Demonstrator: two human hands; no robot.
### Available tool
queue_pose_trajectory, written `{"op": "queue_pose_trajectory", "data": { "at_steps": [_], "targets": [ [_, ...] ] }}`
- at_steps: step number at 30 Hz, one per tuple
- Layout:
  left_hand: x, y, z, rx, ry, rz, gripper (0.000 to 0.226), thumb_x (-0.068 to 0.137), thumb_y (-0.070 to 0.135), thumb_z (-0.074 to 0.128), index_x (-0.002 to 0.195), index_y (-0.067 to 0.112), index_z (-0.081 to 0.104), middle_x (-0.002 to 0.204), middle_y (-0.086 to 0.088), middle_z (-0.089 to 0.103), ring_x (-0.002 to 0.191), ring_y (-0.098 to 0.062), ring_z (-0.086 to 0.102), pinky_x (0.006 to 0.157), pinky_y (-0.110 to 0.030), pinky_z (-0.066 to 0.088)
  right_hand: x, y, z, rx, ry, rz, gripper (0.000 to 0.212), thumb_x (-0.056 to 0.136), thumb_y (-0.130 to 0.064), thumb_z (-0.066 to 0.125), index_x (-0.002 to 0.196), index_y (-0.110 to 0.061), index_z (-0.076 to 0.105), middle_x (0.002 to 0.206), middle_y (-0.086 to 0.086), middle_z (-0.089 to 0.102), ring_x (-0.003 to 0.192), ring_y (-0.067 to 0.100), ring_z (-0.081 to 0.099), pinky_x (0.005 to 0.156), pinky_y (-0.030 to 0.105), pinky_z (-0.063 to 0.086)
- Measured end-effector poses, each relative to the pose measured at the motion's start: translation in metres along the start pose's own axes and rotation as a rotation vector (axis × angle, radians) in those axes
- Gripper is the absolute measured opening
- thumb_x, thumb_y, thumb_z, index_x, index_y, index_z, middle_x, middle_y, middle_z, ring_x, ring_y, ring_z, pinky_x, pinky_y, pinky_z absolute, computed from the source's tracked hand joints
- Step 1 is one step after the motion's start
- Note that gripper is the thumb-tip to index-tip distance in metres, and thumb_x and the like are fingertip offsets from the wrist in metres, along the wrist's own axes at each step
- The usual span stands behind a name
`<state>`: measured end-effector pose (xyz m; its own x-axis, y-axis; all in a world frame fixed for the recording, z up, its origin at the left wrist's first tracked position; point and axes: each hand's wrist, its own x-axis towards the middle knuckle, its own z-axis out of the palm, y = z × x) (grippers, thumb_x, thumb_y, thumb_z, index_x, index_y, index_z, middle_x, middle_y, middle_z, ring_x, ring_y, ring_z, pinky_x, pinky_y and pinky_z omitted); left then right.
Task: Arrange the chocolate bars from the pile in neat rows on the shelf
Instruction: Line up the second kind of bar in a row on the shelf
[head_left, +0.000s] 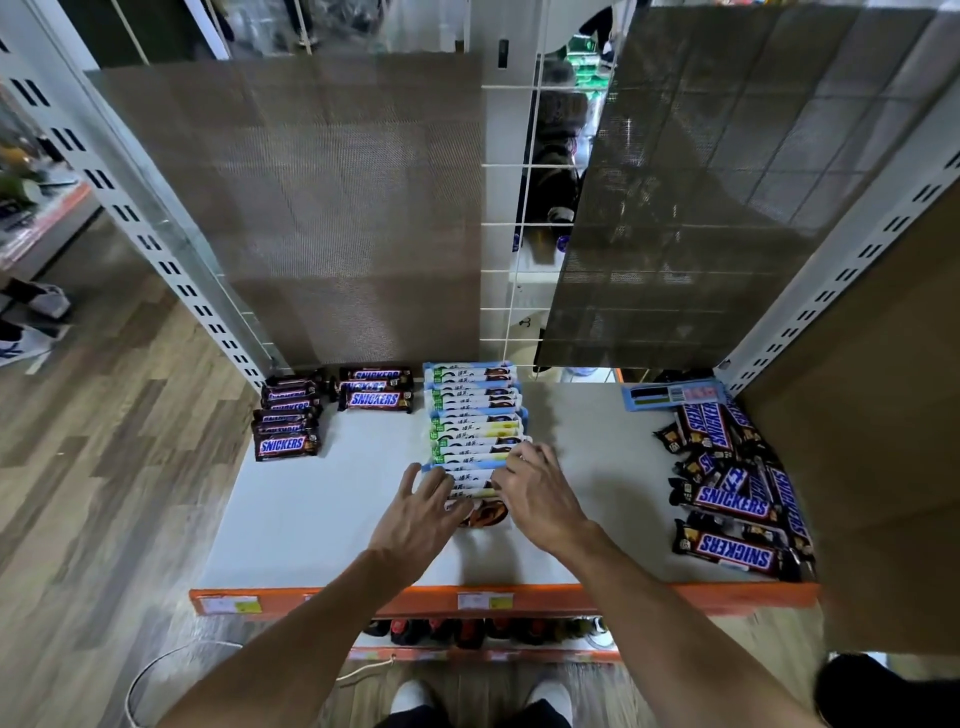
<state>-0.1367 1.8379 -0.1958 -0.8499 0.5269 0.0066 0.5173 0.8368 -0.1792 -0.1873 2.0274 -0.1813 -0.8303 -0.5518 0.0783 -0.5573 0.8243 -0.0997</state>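
Note:
A row of white, blue and green wrapped bars (474, 415) runs front to back down the middle of the grey shelf (311, 499). My left hand (421, 512) and my right hand (537, 491) rest with spread fingers on either side of the row's near end, touching the front bars. A brown wrapper (485, 514) shows between the hands. A loose pile of Snickers bars (737, 488) lies at the shelf's right. Two short Snickers rows stand at the back left: one by the upright (287, 415), one beside it (375, 388).
A cardboard panel (872, 467) walls the shelf's right side. Mesh sheets (343, 208) and a wire grid (511, 234) close the back. An orange price rail (332, 600) edges the front, with a lower shelf of goods (467, 631) below. A blue card (672, 395) lies at the back right.

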Motion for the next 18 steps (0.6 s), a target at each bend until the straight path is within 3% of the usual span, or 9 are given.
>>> {"op": "queue_pose_trajectory", "data": {
  "at_steps": [11, 18],
  "targets": [
    [0.006, 0.004, 0.0, 0.021, 0.049, -0.006, 0.058, 0.054, 0.017, 0.08, 0.109, 0.017, 0.06, 0.104, -0.015, 0.055, 0.101, -0.033, 0.049, 0.091, -0.053, 0.042, -0.006, 0.007, 0.002, 0.039, 0.051, 0.001, 0.004, 0.08, -0.013, 0.067, 0.083, -0.016, 0.067, 0.082, 0.0, 0.063, 0.09, 0.022, 0.051, 0.084, 0.037, 0.041],
    [0.008, 0.006, -0.001, 0.002, 0.002, -0.04, 0.058, 0.049, 0.014, 0.083, 0.103, 0.016, 0.061, 0.103, -0.015, 0.052, 0.099, -0.033, 0.05, 0.09, -0.053, 0.042, -0.016, 0.014, -0.002, 0.049, 0.077, 0.012, 0.006, 0.082, -0.019, 0.065, 0.087, -0.015, 0.066, 0.091, 0.001, 0.062, 0.093, 0.022, 0.052, 0.084, 0.038, 0.043]
  ]
}}
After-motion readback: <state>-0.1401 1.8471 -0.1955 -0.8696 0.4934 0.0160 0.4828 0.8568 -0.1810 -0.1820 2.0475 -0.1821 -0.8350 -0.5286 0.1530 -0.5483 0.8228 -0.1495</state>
